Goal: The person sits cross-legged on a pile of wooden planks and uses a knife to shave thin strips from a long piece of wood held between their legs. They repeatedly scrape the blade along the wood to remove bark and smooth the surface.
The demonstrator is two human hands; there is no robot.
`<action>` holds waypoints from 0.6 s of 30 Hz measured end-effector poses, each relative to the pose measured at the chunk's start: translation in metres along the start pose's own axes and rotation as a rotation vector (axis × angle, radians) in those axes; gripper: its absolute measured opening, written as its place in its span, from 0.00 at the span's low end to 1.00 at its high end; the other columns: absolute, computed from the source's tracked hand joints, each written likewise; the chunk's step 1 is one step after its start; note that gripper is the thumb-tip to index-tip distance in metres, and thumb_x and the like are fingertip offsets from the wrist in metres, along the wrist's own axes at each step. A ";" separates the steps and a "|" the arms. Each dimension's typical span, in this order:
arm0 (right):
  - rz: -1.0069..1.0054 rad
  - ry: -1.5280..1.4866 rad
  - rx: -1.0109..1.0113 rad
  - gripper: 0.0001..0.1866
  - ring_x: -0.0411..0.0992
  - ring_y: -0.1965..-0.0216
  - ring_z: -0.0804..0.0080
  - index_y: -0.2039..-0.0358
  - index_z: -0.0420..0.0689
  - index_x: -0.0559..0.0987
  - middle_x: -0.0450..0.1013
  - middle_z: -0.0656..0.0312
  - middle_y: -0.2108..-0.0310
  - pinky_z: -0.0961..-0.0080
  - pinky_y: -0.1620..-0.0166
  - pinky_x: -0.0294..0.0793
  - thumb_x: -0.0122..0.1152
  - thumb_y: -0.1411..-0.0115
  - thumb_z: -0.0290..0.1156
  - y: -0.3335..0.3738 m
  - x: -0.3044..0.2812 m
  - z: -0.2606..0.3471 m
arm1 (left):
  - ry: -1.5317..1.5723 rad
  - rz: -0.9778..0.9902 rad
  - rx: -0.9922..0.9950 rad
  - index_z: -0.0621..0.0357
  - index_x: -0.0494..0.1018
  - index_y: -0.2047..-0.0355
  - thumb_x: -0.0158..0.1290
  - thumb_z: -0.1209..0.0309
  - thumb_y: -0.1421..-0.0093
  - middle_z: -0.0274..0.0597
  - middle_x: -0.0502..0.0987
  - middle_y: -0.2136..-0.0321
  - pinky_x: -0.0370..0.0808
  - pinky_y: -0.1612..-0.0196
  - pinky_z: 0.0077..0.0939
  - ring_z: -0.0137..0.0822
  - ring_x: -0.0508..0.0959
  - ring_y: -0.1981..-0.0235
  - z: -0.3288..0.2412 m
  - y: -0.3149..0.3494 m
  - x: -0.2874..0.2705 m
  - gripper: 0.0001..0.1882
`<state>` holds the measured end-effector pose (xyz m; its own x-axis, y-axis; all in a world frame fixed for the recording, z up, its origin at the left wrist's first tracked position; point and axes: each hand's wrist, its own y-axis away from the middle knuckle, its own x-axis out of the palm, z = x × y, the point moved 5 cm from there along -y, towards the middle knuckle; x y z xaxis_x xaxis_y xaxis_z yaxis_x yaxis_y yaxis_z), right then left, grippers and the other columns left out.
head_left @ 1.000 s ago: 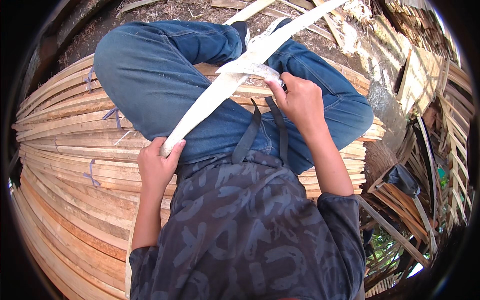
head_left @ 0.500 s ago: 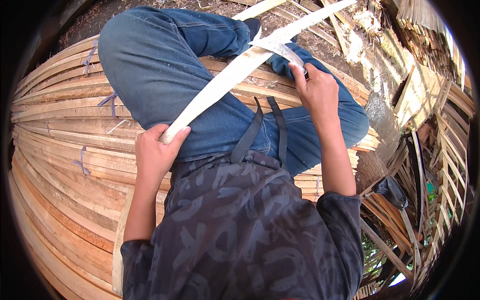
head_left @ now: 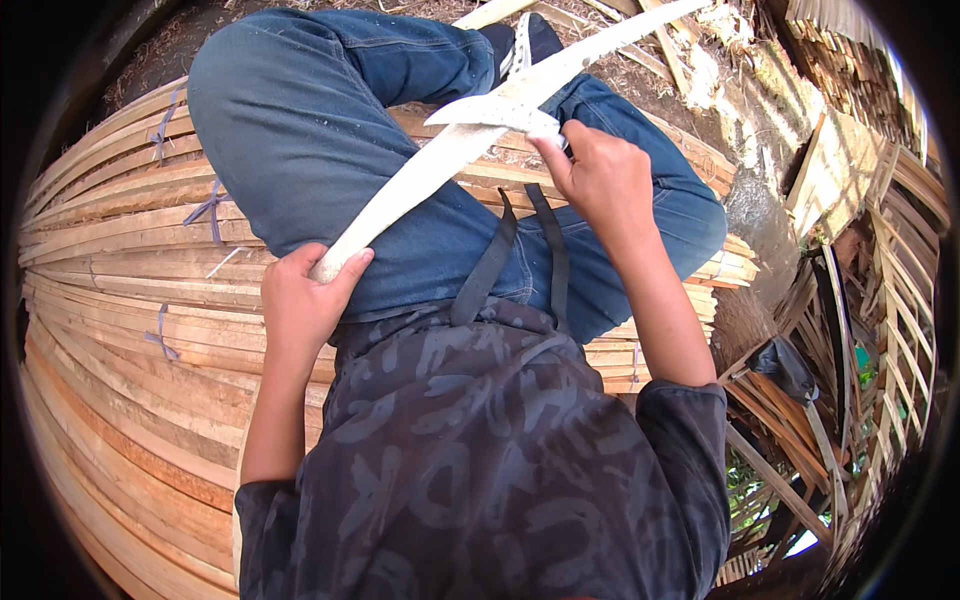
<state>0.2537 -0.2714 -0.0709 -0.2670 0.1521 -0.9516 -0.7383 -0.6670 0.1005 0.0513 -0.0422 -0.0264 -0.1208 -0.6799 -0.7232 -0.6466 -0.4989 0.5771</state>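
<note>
A long pale wooden strip (head_left: 400, 200) slants across my lap, from my left hip to the upper right. My left hand (head_left: 303, 298) is closed around its near end, thumb on top. My right hand (head_left: 605, 180) grips a short curved blade (head_left: 490, 112), which looks like a knife. Its handle is hidden in my fingers. The blade lies crosswise over the strip, its pointed end toward the left, and appears to touch it. Glare washes out the edges of both pieces. The strip's far end reaches past my foot.
I sit cross-legged on bundled wooden slats (head_left: 130, 330) tied with purple cord (head_left: 212, 208). Shavings and offcuts litter the ground (head_left: 640, 75) ahead. At the right are a wooden lattice (head_left: 895, 320), a dark pouch-like thing (head_left: 783, 370) and scrap strips.
My right hand has moved slightly left and toward me, bringing the blade down along the strip. The left hand still holds the near end, shifted slightly left.
</note>
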 end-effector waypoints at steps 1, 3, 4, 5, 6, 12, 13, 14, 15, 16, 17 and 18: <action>-0.034 0.082 0.199 0.27 0.74 0.80 0.51 0.80 0.42 0.78 0.73 0.51 0.84 0.61 0.76 0.73 0.53 0.40 0.54 -0.012 -0.003 -0.033 | 0.000 -0.010 0.004 0.66 0.74 0.82 0.65 0.51 0.52 0.49 0.70 0.89 0.65 0.80 0.34 0.42 0.70 0.88 0.002 0.000 0.001 0.25; -0.020 0.176 0.504 0.30 0.75 0.76 0.48 0.77 0.40 0.80 0.74 0.47 0.82 0.59 0.72 0.74 0.49 0.38 0.56 -0.018 -0.012 -0.136 | -0.007 -0.026 0.002 0.65 0.74 0.82 0.65 0.51 0.53 0.49 0.70 0.89 0.65 0.80 0.34 0.42 0.70 0.88 0.005 0.002 0.001 0.25; 0.009 0.192 0.630 0.31 0.76 0.75 0.47 0.76 0.39 0.81 0.74 0.46 0.81 0.58 0.69 0.74 0.46 0.37 0.56 -0.009 -0.021 -0.176 | -0.033 -0.007 0.031 0.65 0.74 0.82 0.65 0.51 0.53 0.49 0.70 0.89 0.65 0.80 0.34 0.42 0.70 0.88 0.001 -0.001 -0.002 0.25; 0.006 0.162 0.608 0.31 0.76 0.75 0.47 0.75 0.39 0.81 0.74 0.45 0.82 0.58 0.69 0.74 0.47 0.37 0.56 -0.007 -0.013 -0.179 | -0.062 -0.009 0.031 0.65 0.74 0.82 0.65 0.51 0.53 0.49 0.70 0.89 0.65 0.80 0.34 0.42 0.70 0.88 -0.001 0.000 -0.001 0.25; 0.003 0.145 0.593 0.31 0.75 0.74 0.48 0.75 0.38 0.81 0.73 0.45 0.82 0.58 0.69 0.73 0.47 0.37 0.55 -0.001 -0.009 -0.179 | -0.082 -0.003 0.041 0.65 0.74 0.82 0.65 0.51 0.54 0.49 0.70 0.89 0.65 0.80 0.33 0.42 0.70 0.88 -0.002 -0.002 -0.002 0.25; -0.005 -0.256 0.509 0.26 0.70 0.82 0.46 0.80 0.37 0.76 0.68 0.47 0.88 0.59 0.76 0.67 0.55 0.39 0.49 0.028 0.008 -0.062 | -0.033 0.015 0.024 0.65 0.74 0.82 0.66 0.52 0.54 0.48 0.70 0.89 0.65 0.80 0.32 0.40 0.70 0.87 0.002 -0.007 0.001 0.25; -0.066 -0.282 0.396 0.25 0.71 0.81 0.47 0.82 0.38 0.74 0.68 0.49 0.88 0.59 0.76 0.68 0.57 0.40 0.49 0.029 0.016 -0.042 | -0.047 0.021 0.030 0.66 0.73 0.82 0.66 0.54 0.53 0.46 0.68 0.90 0.63 0.80 0.30 0.35 0.68 0.88 0.003 -0.008 0.001 0.25; -0.049 -0.267 0.347 0.25 0.72 0.81 0.48 0.83 0.40 0.74 0.69 0.50 0.88 0.59 0.76 0.70 0.57 0.40 0.49 0.029 0.019 -0.023 | -0.019 0.029 0.021 0.67 0.73 0.82 0.66 0.55 0.53 0.45 0.67 0.90 0.62 0.81 0.30 0.33 0.67 0.88 0.008 -0.008 0.004 0.24; -0.083 -0.226 0.324 0.25 0.70 0.82 0.47 0.83 0.40 0.74 0.68 0.48 0.88 0.60 0.77 0.69 0.57 0.40 0.49 0.024 0.013 -0.019 | 0.004 0.040 0.018 0.67 0.73 0.82 0.66 0.55 0.53 0.44 0.67 0.91 0.61 0.81 0.30 0.32 0.65 0.88 0.012 -0.009 0.003 0.24; -0.116 -0.185 0.299 0.25 0.69 0.83 0.46 0.82 0.39 0.74 0.67 0.47 0.88 0.61 0.78 0.67 0.57 0.39 0.48 0.019 0.011 -0.019 | 0.026 0.051 0.012 0.67 0.73 0.83 0.66 0.56 0.52 0.43 0.66 0.91 0.61 0.81 0.29 0.30 0.64 0.88 0.014 -0.009 0.003 0.24; -0.120 -0.100 0.277 0.25 0.69 0.83 0.47 0.82 0.40 0.74 0.67 0.48 0.88 0.60 0.78 0.67 0.56 0.39 0.50 0.014 0.011 -0.033 | 0.034 0.052 0.016 0.68 0.72 0.83 0.66 0.57 0.52 0.43 0.65 0.91 0.60 0.81 0.29 0.29 0.63 0.87 0.013 -0.009 0.002 0.24; -0.126 -0.016 0.257 0.26 0.70 0.83 0.47 0.83 0.40 0.74 0.68 0.48 0.88 0.58 0.78 0.68 0.56 0.40 0.51 0.008 0.014 -0.050 | 0.039 0.052 0.023 0.68 0.72 0.83 0.66 0.57 0.52 0.42 0.65 0.91 0.60 0.82 0.28 0.28 0.63 0.87 0.009 -0.010 0.002 0.23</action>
<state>0.2747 -0.3113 -0.0981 -0.1717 0.2351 -0.9567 -0.8983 -0.4360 0.0541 0.0502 -0.0336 -0.0371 -0.1253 -0.7253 -0.6770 -0.6577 -0.4502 0.6040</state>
